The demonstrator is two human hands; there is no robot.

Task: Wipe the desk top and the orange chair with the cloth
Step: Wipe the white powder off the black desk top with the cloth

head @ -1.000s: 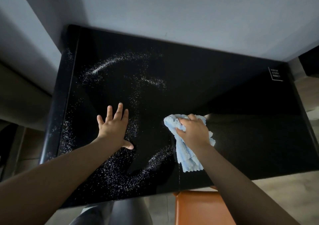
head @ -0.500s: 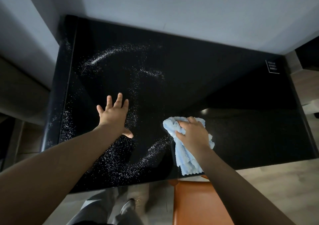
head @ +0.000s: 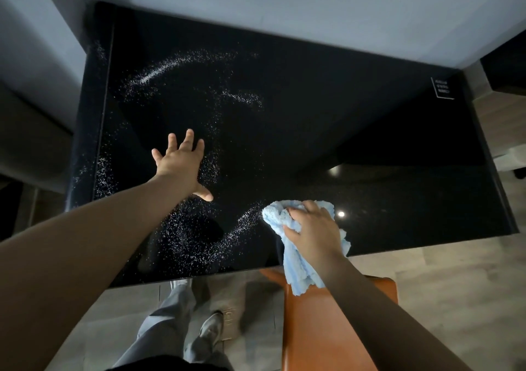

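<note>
The black glossy desk top (head: 327, 120) fills the view, its left half speckled with white crumbs (head: 182, 239) in curved streaks. My left hand (head: 179, 165) lies flat on the desk with fingers spread, among the crumbs. My right hand (head: 313, 231) grips a bunched light blue cloth (head: 287, 254) near the desk's front edge; the cloth's tail hangs over the edge. The orange chair (head: 321, 328) stands below the front edge, under my right forearm.
A grey wall runs behind the desk. A small white label (head: 442, 88) is at the desk's far right corner. My legs and shoes (head: 210, 328) stand on the wooden floor in front of the desk, left of the chair.
My right hand has drawn the cloth toward the front edge of the desk. My view has pulled back, showing more of the chair and floor. My left hand stays flat.
</note>
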